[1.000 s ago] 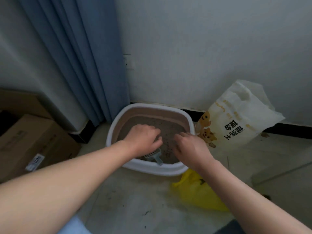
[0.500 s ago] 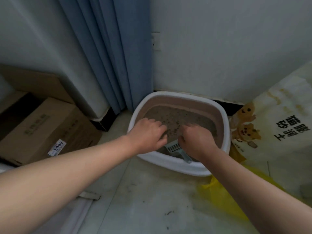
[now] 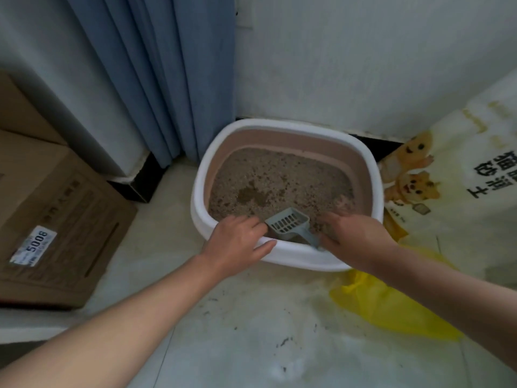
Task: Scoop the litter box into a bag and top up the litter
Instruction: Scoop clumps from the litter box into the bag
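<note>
The scooping step is judged to be barely begun. The grey slotted scoop (image 3: 288,224) is lying empty on the litter just inside the near rim of the litter box (image 3: 293,126), and a dark clump (image 3: 251,196) is seen untouched in the middle of the litter.

The left hand (image 3: 237,242) is laid over the near rim, with the thumb along the top and the fingers hooked down inside, so the box is held steady. The right hand (image 3: 355,236) is placed at the end of the scoop's handle. Its fingers are blurred, and whether the handle is held cannot be told.

Next, a firm hold on the handle is called for. The scoop is then to be pushed under the clump, lifted level, shaken so that clean litter falls through the slots, and carried to the yellow bag (image 3: 391,309), which lies crumpled on the floor (image 3: 251,345) just beside the box and would need opening first.

Counted: one litter box, one scoop, one yellow bag, one sack of fresh litter (image 3: 461,191) standing to the right, two hands and two cardboard boxes (image 3: 61,219) at the left.
</note>
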A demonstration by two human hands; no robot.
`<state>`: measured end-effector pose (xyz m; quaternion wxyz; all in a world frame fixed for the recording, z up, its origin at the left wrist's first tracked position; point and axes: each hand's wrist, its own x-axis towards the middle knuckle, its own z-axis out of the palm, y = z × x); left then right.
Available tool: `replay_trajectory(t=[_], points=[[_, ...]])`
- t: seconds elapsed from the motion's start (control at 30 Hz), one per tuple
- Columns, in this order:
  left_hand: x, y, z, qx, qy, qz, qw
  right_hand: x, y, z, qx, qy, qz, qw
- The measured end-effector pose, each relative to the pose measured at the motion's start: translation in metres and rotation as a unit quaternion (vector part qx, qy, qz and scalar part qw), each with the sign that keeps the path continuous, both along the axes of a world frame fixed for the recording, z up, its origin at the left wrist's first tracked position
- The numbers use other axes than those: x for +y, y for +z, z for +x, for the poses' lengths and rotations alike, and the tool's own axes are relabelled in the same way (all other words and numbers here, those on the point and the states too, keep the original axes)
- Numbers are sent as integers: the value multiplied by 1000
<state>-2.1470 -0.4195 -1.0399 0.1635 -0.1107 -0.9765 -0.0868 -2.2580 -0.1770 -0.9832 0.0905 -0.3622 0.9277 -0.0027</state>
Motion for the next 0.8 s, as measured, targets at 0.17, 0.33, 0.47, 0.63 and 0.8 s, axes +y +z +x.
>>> replay_trajectory(t=[0.17, 0.33, 0.47, 0.63, 0.8], points=[[-4, -16, 0, 20, -10, -7, 1000, -18, -15, 7, -20, -79, -31, 996], [-13, -26, 8, 11, 3, 27, 1000, -41, -33, 9, -100, -163, -63, 979], [-13, -34, 14, 18, 35, 68, 997, -47, -48, 9, -141, -217, -107, 960], [-17, -37, 12, 8, 29, 97, 995, -47, -50, 14, -128, -206, -128, 962], [-28, -36, 9, 13, 46, 77, 996, -43, -44, 9, -91, -186, -122, 971]])
